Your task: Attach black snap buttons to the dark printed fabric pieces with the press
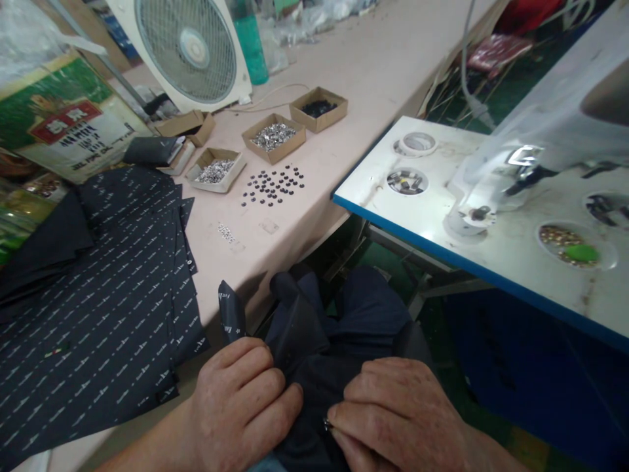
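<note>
Dark printed fabric [304,373] lies across my lap, with a corner of it [232,311] sticking up above my left hand [248,393]. That hand is closed on the fabric, knuckles up. My right hand [393,413] pinches a small shiny metal snap piece [327,425] between thumb and forefinger, close over the cloth. Whether the piece touches the fabric cannot be made out. On the table to my left lies a stack of dark printed fabric pieces [113,314].
Small cardboard boxes [285,154] of metal parts stand on the pink table [363,78], near scattered black round pieces [272,185]. A fan [191,49] is behind them. To the right, a white machine [535,137] stands on a blue-edged tabletop [417,203] with inset cups of small parts.
</note>
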A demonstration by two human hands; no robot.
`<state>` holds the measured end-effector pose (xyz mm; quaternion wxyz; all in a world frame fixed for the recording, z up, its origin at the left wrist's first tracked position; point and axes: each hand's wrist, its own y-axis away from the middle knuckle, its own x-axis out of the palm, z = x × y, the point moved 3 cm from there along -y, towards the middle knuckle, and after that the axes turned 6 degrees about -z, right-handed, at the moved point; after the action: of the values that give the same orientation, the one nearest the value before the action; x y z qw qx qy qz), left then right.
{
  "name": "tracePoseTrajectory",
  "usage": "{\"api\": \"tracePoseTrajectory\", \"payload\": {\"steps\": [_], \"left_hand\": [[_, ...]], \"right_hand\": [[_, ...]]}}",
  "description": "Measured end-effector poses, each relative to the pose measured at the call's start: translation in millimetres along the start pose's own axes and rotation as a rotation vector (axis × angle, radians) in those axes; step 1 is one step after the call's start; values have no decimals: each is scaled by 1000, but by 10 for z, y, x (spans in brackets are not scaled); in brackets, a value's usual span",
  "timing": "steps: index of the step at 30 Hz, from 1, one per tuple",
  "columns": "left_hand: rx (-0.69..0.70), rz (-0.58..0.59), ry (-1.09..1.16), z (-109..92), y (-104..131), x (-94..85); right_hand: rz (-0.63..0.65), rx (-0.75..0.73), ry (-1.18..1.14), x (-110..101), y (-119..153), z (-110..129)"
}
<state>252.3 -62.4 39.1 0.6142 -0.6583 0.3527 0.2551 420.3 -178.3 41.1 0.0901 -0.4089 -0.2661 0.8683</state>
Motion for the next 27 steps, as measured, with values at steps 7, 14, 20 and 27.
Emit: {"api": "tracePoseTrajectory", "payload": {"steps": [7,14,20,27], "left_hand": [[13,44,29,-8,14,47],[8,75,78,-23,79,88],[12,80,64,-31,82,86],[-4,72,76,-37,5,77]], "right_hand": [[-41,122,-76,99,19,-112],[63,165,-32,183,35,-156],[100,140,13,103,-11,-101],[112,140,2,48,-2,-119]]}}
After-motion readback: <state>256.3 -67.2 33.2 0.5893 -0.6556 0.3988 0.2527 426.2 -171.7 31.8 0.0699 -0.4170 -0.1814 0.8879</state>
